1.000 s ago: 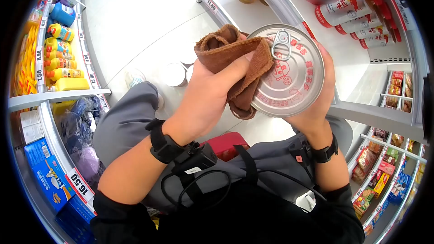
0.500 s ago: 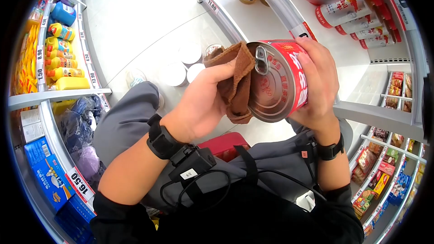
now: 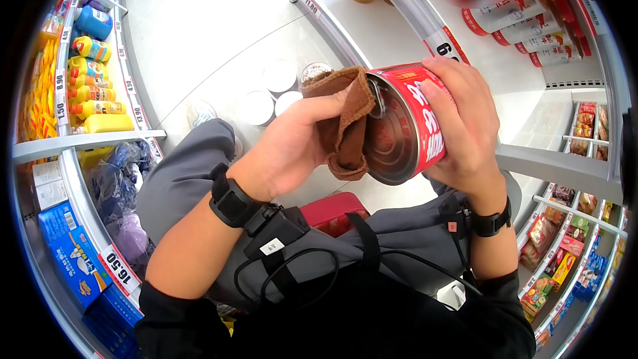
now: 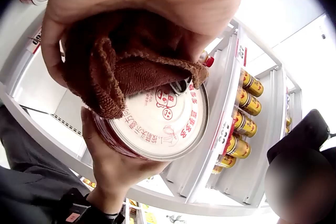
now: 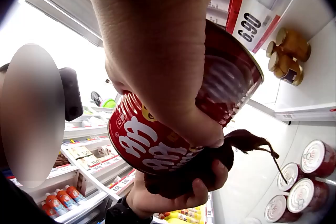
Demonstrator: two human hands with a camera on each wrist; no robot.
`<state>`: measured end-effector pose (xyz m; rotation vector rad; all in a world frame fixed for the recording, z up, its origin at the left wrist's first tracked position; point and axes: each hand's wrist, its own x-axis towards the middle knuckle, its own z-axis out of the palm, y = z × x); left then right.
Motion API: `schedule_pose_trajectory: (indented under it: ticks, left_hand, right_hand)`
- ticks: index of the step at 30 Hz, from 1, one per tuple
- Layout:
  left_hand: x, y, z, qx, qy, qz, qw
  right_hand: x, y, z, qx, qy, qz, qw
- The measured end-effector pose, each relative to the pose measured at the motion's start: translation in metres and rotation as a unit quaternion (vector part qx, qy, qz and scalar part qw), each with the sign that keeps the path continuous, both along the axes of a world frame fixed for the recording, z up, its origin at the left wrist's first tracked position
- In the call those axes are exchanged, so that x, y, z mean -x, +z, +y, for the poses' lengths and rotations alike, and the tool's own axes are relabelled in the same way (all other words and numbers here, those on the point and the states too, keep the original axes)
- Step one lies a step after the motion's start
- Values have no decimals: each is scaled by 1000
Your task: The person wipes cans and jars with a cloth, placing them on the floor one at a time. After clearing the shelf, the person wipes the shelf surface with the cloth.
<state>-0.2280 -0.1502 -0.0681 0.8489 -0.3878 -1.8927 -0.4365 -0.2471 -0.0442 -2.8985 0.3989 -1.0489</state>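
My right hand [image 3: 468, 126] grips a large red food can [image 3: 425, 110] round its side, fingers spread over the label. The can is tilted, and its silver lid [image 3: 392, 139] with a ring pull [image 4: 181, 86] faces toward the left. A folded brown cloth [image 3: 351, 116] is in my left hand [image 3: 286, 146], thumb on top and fingers behind it. The cloth lies against the lid's edge beside the ring pull and covers part of the lid in the left wrist view. Below the can, in the right wrist view, the left fingertips [image 5: 199, 192] curl around the cloth.
Several cans [image 3: 279, 76] stand on the floor ahead, beyond the hands. A shelf with yellow bottles [image 3: 93, 90] lines the left side. To the right, a white shelf [image 3: 512, 103] holds drink cans [image 3: 505, 10]. A red object [image 3: 332, 211] lies between the legs.
The can has turned from lid facing up to tilted, so its red label now shows. The right fingers now lie over its side. The left hand and cloth have shifted along the lid's edge.
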Motion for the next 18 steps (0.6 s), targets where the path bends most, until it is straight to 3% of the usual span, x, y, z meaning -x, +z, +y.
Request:
schedule_pose_trajectory:
  ticks: [18]
  left_hand:
    - [7, -6, 1, -33, -6, -15, 999]
  right_hand:
    - [4, 2, 6, -36, -20, 95, 995]
